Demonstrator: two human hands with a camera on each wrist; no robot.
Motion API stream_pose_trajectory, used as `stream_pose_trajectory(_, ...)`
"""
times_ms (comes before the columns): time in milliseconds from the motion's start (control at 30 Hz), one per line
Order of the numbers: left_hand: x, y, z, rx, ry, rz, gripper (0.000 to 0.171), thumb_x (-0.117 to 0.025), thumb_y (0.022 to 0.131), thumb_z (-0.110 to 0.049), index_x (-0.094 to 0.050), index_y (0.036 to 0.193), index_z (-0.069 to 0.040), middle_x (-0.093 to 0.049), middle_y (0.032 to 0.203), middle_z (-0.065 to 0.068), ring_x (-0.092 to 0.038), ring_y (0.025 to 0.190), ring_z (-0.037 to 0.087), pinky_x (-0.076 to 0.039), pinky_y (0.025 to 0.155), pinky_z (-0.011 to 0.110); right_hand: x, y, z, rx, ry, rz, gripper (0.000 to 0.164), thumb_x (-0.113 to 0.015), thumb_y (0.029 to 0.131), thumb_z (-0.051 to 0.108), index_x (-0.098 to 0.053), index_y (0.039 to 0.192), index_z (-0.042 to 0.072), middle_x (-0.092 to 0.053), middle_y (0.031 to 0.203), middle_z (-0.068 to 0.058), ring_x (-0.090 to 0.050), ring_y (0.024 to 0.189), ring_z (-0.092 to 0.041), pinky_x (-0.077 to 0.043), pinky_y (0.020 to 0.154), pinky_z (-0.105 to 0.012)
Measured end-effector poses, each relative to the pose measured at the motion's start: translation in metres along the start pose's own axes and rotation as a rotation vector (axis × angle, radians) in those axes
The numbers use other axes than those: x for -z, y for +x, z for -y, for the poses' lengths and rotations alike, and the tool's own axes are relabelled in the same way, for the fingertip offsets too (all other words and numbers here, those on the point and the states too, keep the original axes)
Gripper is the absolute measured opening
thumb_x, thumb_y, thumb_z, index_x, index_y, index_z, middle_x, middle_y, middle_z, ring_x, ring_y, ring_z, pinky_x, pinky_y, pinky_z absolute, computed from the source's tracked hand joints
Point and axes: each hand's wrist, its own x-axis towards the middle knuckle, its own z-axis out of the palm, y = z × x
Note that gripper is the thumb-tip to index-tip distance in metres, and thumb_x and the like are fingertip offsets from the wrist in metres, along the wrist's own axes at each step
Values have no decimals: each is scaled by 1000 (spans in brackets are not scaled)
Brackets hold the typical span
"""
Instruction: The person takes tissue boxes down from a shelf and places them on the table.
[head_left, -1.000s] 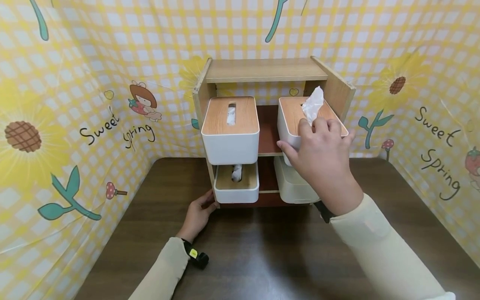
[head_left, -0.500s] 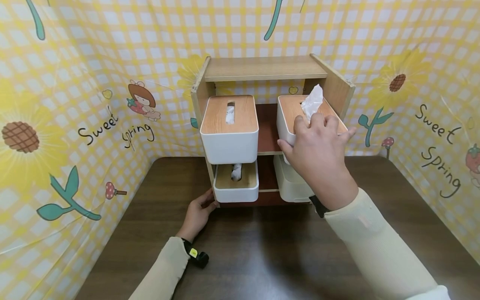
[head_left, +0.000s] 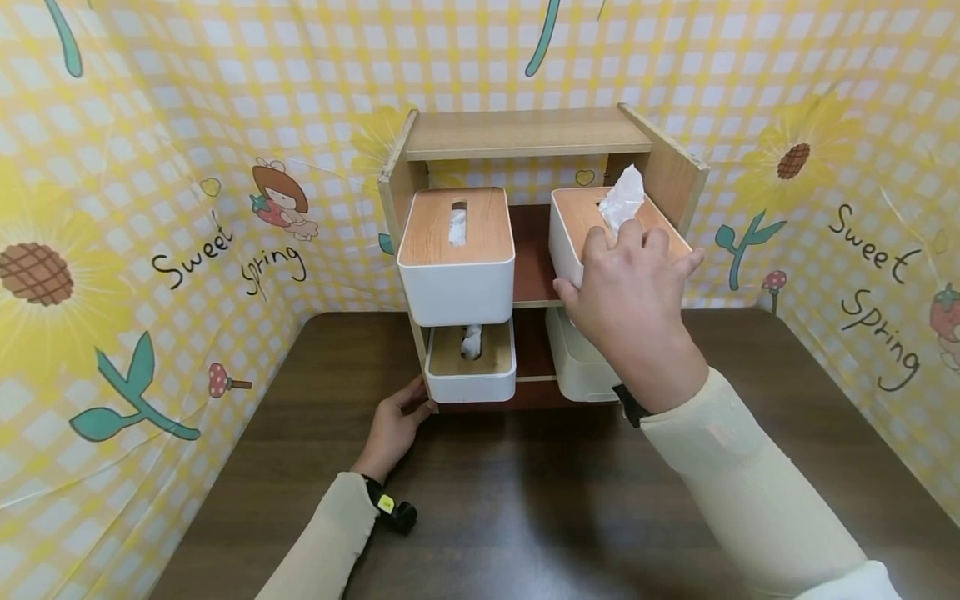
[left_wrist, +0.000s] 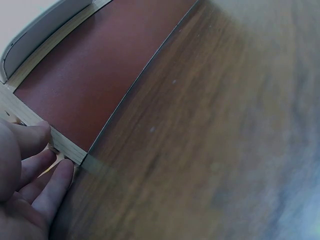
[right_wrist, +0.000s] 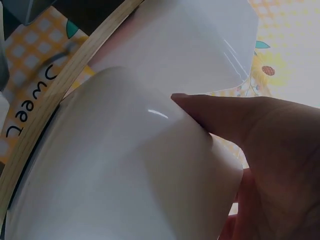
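Note:
My right hand (head_left: 637, 300) grips the front end of a white tissue box (head_left: 570, 225) with a wood-look lid, at the right of the upper shelf. A tissue (head_left: 622, 198) sticks up from its slot. In the right wrist view the thumb (right_wrist: 200, 107) lies along the white box wall (right_wrist: 135, 170); some fingers are hidden behind it. Down at the left, my left hand (head_left: 393, 425) touches the lower front of the wooden shelf unit (head_left: 528, 133). Its fingertips (left_wrist: 62, 172) rest against the side panel (left_wrist: 60, 140) in the left wrist view.
A second tissue box (head_left: 457, 292) stands at the upper left, its front past the shelf edge. Below it sits another box (head_left: 472, 387), and a whitish box (head_left: 585, 371) is at the lower right. The brown table (head_left: 480, 500) extends in front; patterned cloth (head_left: 300, 83) surrounds the unit.
My right hand and wrist have shifted slightly left, and the gripped tissue box has moved a little left with them. My left hand stays on the side panel. The whole head view has drifted slightly.

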Motion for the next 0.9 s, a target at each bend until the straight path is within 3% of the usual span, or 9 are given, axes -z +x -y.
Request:
stream_pose_trajectory(333,-2,0,3,3,32,-5,51,-68,92,-11,-52,141,-11,-64,124,6,-58,114,19,-48,90,39,-3,-1,-3,14,19,-74,38,-72,79,32,-50,84,2,-49,85,-26,-47,91,-51,-27,85,-78)
stream_pose_trajectory(500,1,1,-5,-13,40,-4,50,-66,94,-10,-52,141,-7,-63,126,10,-57,116,23,-46,93,43,2,2,-2,10,12,-31,35,-69,79,29,-48,82,2,-49,82,-24,-49,88,-51,-24,87,-80)
stream_pose_trajectory(733,0,3,1,14,24,2,51,-66,94,-13,-50,142,-11,-62,127,8,-57,117,22,-48,91,40,3,3,2,-1,-25,-24,46,-77,77,36,-50,86,0,-49,84,-22,-50,81,-48,-30,80,-80)
stream_pose_trajectory(900,0,1,0,13,42,-1,50,-67,94,-12,-52,141,-11,-64,126,6,-58,115,20,-48,91,40,2,0,2,-5,-6,-34,27,-70,79,19,-48,81,3,-47,81,-23,-49,84,-49,-29,82,-80)
